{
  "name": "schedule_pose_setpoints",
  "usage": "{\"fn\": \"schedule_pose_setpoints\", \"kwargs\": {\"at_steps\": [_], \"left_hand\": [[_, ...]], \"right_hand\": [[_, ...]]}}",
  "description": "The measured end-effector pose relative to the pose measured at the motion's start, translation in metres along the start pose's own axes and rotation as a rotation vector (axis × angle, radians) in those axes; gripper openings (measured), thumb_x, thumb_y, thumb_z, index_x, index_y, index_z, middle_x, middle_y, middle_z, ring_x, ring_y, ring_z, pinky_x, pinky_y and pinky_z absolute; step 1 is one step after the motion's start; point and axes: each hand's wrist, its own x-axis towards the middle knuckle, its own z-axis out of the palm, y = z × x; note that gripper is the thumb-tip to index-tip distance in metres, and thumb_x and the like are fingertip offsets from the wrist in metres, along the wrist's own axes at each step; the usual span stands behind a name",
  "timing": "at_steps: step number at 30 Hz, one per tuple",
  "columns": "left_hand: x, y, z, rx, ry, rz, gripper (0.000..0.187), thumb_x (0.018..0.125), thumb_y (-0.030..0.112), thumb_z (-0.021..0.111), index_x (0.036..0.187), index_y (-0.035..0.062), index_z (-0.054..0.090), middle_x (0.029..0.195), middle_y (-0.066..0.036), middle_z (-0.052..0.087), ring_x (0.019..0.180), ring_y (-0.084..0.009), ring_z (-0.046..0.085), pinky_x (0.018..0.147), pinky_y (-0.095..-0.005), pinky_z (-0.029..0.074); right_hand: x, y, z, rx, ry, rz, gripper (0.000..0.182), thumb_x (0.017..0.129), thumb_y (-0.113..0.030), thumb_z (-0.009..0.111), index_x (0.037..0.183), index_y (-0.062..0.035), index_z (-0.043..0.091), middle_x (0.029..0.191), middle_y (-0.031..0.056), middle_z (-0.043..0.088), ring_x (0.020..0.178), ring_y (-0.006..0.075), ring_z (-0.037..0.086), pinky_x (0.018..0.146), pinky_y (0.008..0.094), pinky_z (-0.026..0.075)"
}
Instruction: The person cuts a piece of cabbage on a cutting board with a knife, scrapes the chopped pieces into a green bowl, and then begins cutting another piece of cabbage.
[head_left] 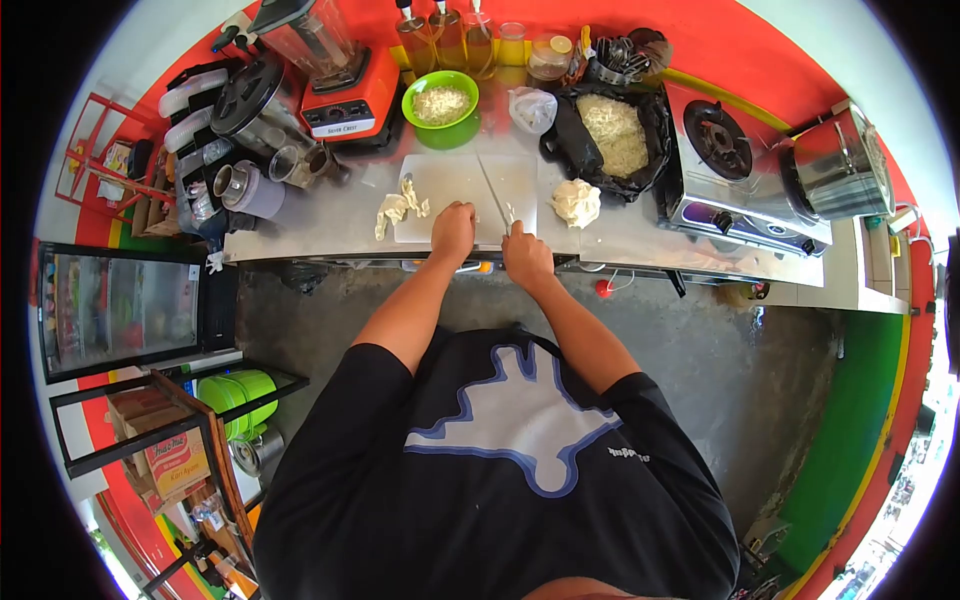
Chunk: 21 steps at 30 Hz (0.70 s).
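My right hand (pixel 527 257) is closed around the handle of a long knife (pixel 491 186). Its thin blade slants away over the white cutting board (pixel 440 172), toward the board's far edge. Beside it, my left hand (pixel 453 232) rests at the board's near edge with its fingers curled in; whatever they hold is hidden. Small pale bits lie near the blade. Pale, soft-looking torn pieces (pixel 396 207) lie over the board's left edge, and a larger pale lump (pixel 576 203) sits on the metal counter to the right of the board.
A green bowl (pixel 441 134) of pale shreds stands behind the board. Right of it are a clear plastic bag (pixel 532 110) and a black bag (pixel 568 146) of shreds, then a gas stove (pixel 752 222) with a pot (pixel 848 170). A red blender (pixel 346 105) stands at the back left.
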Motion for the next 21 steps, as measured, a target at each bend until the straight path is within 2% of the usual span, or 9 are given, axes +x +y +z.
{"fn": "schedule_pose_setpoints", "kwargs": {"at_steps": [2,4,5,11,13,21], "left_hand": [[0.003,-0.002,-0.001,0.002,-0.014,0.027,0.007,0.084,0.005,0.060,0.080,0.0044,0.066,0.089,-0.017,0.066,0.085,-0.0377,0.067,0.077,-0.0474,0.054],[0.003,-0.004,-0.002,0.009,-0.062,0.032,0.006,0.084,0.006,0.060,0.082,0.0049,0.066,0.089,-0.017,0.065,0.086,-0.0375,0.067,0.078,-0.0472,0.055],[0.007,-0.006,-0.002,0.002,-0.061,0.041,0.006,0.084,0.006,0.060,0.082,0.0049,0.066,0.089,-0.017,0.065,0.086,-0.0375,0.067,0.078,-0.0472,0.055],[0.007,-0.013,-0.001,-0.091,-0.059,0.102,0.002,0.082,0.006,0.063,0.082,0.0045,0.065,0.086,-0.016,0.064,0.085,-0.0380,0.065,0.076,-0.0477,0.054],[0.008,-0.013,-0.001,-0.049,-0.116,0.080,0.006,0.083,0.005,0.061,0.085,0.0039,0.066,0.091,-0.016,0.065,0.089,-0.0370,0.066,0.080,-0.0465,0.054],[0.009,-0.015,-0.002,-0.101,-0.131,0.076,0.009,0.082,0.003,0.059,0.087,0.0032,0.067,0.092,-0.017,0.065,0.090,-0.0368,0.066,0.080,-0.0471,0.054]], "right_hand": [[0.003,-0.001,0.006,-0.012,-0.014,-0.004,0.032,0.101,-0.031,0.053,0.109,-0.0008,0.049,0.087,0.0275,0.070,0.082,0.0463,0.070,0.072,0.0544,0.057],[0.000,-0.007,0.003,-0.072,-0.041,0.026,0.032,0.100,-0.032,0.055,0.108,-0.0011,0.053,0.092,0.0232,0.072,0.086,0.0416,0.073,0.076,0.0490,0.059],[0.001,-0.010,0.000,-0.076,-0.034,0.033,0.032,0.100,-0.032,0.055,0.108,-0.0011,0.053,0.092,0.0232,0.072,0.086,0.0416,0.073,0.076,0.0490,0.059],[-0.004,-0.027,-0.004,-0.064,-0.113,0.036,0.033,0.100,-0.031,0.055,0.109,0.0003,0.054,0.098,0.0262,0.071,0.090,0.0430,0.072,0.079,0.0497,0.058],[-0.003,-0.033,-0.002,-0.038,-0.117,0.040,0.033,0.099,-0.028,0.053,0.107,0.0042,0.053,0.093,0.0308,0.069,0.089,0.0474,0.070,0.082,0.0540,0.056],[-0.001,-0.065,0.003,-0.098,-0.183,0.108,0.025,0.098,-0.017,0.049,0.107,0.0061,0.054,0.099,0.0320,0.069,0.093,0.0467,0.070,0.084,0.0524,0.057]]}}
